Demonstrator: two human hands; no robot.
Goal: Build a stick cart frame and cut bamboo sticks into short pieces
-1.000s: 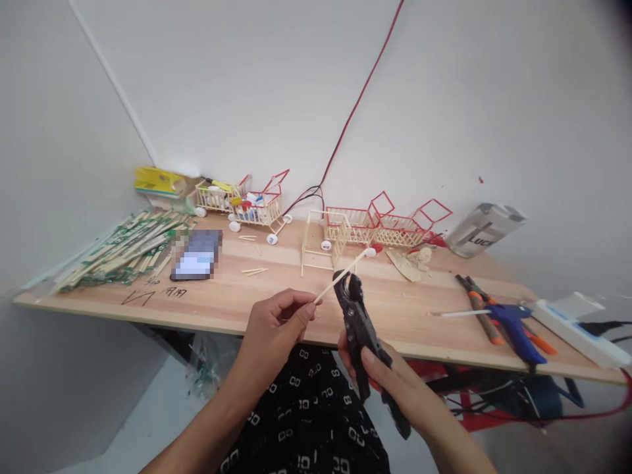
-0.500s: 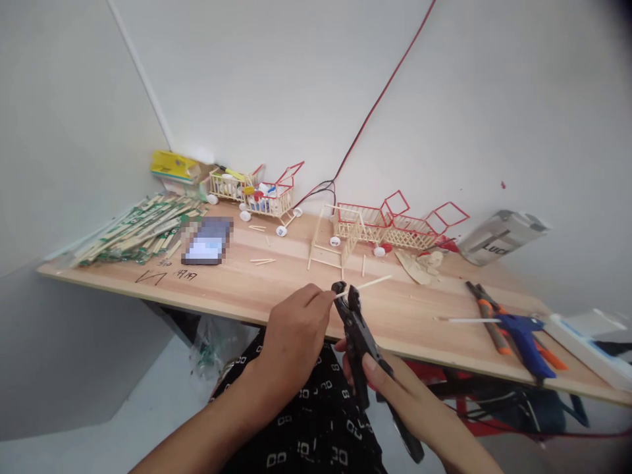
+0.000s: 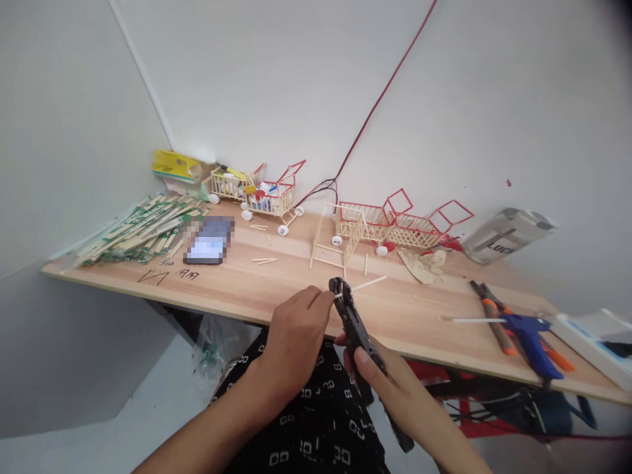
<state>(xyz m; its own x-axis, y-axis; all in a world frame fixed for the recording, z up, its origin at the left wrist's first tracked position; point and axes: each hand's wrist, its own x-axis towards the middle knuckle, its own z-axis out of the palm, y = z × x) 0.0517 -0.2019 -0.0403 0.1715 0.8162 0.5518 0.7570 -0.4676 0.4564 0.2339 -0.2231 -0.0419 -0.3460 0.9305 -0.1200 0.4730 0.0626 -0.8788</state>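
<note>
My left hand (image 3: pixel 296 336) is closed, pinching one end of a thin wooden stick (image 3: pixel 370 283) over the front edge of the table. The stick passes through the jaws of black pliers (image 3: pixel 359 332), and its free end points right, above the tabletop. Wrapped round the plier handles is my right hand (image 3: pixel 390 385). The jaws sit close around the stick, right beside my left fingertips. Just beyond them stands a bare stick frame (image 3: pixel 351 250), with a short loose stick (image 3: pixel 366 265) near it.
Small stick carts (image 3: pixel 276 201) with white wheels stand along the wall, some with red rims. Wrapped chopsticks (image 3: pixel 143 230) and a phone (image 3: pixel 210 240) lie left. To the right are a blue glue gun (image 3: pixel 530 339), orange-handled pliers (image 3: pixel 498 326), a power strip (image 3: pixel 587 345) and a bag (image 3: pixel 508 237).
The plier jaws and handles have drawn closer together on the stick, and the pliers have shifted slightly left. My left hand stays nearly in place. The view has moved slightly.
</note>
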